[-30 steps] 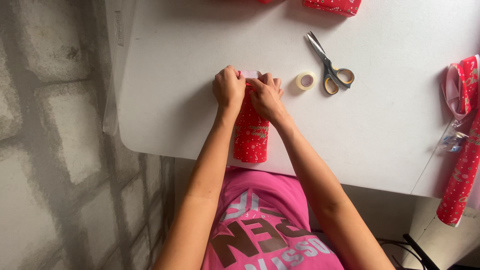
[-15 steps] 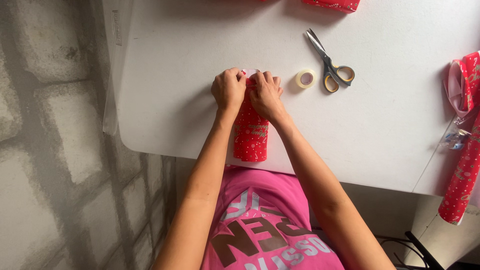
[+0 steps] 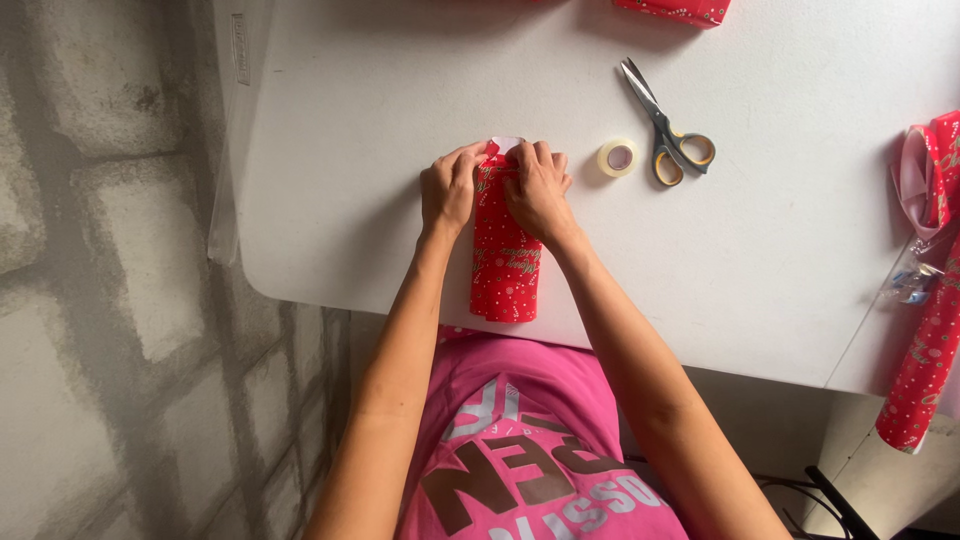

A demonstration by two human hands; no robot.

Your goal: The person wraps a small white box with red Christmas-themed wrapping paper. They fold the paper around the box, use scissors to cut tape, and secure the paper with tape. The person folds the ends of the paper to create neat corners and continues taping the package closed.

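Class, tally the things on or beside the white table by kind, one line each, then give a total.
Red-wrapped items: 2, parcel under both hands and corner piece
Wrapping-paper rolls: 1
Scissors: 1
Tape rolls: 1
Total: 5

Matt white plastic bench [image 3: 380, 90]; parcel [image 3: 503, 255] in glossy red printed paper; scissors [image 3: 665, 125] with metal blades, plastic handles; translucent glossy tape roll [image 3: 617, 158].

Looks like a home gift-wrapping setup: a white folding table [image 3: 780, 250] on a grey paved floor [image 3: 100, 300], scissors [image 3: 665, 125] and a tape roll [image 3: 617, 158] at the far side, red patterned wrapping-paper roll [image 3: 925, 350] at the right edge.
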